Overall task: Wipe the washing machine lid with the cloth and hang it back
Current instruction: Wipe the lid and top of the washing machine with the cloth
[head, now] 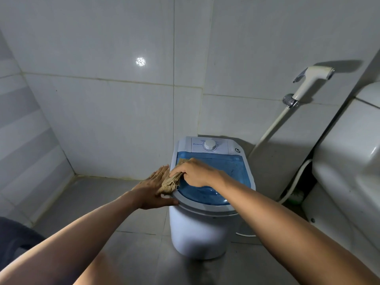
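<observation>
The left hand (153, 187) lies flat with fingers straight against the left rim of the small washing machine (202, 229); the right hand (195, 173) grips a tan cloth (170, 183), pressing it on the left edge of the blue translucent lid (228, 171); a bidet sprayer (308, 83) hangs on the tiled wall; a toilet cistern (349, 153) stands at far right.

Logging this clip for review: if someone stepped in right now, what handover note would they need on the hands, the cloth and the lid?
Right hand: grips the tan cloth at the left edge of the blue lid.
Left hand: flat, fingers straight, resting against the left rim of the washing machine, steadying it.
Lid is closed; the cloth partly overhangs the rim.
Done: cloth is in hand and on the lid; how much has been wiped cannot be told.
Left: wipe the rest of the lid, then hang the cloth back; its hanging spot is not in view.
</observation>
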